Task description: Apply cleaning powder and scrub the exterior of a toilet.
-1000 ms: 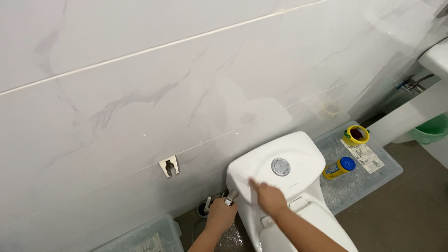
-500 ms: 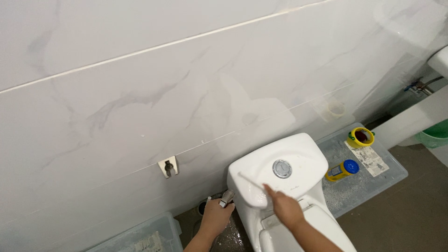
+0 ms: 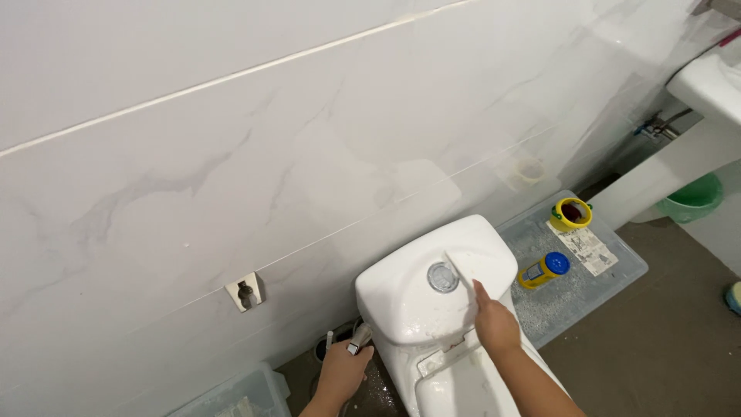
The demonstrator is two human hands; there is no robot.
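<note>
My right hand (image 3: 496, 325) grips a white brush (image 3: 461, 272) whose head rests on the lid of the white toilet tank (image 3: 401, 297), just right of the round chrome flush button (image 3: 441, 276). The tank lid looks wet. My left hand (image 3: 341, 371) is low beside the tank's left side, closed on a chrome spray nozzle (image 3: 358, 339) that points up toward the tank. The toilet seat lid (image 3: 455, 390) lies below the tank.
A metal holder bracket (image 3: 245, 293) is fixed to the marble wall tiles. A clear plastic bin lid (image 3: 602, 278) right of the toilet carries a yellow bottle with a blue cap (image 3: 543, 270) and a yellow cup (image 3: 571, 213). A white basin (image 3: 710, 77) and green bucket (image 3: 691, 198) stand far right.
My right hand swept the brush from the tank's left front edge across to the right of the flush button. The left hand sank slightly with the nozzle. The view shifted left.
</note>
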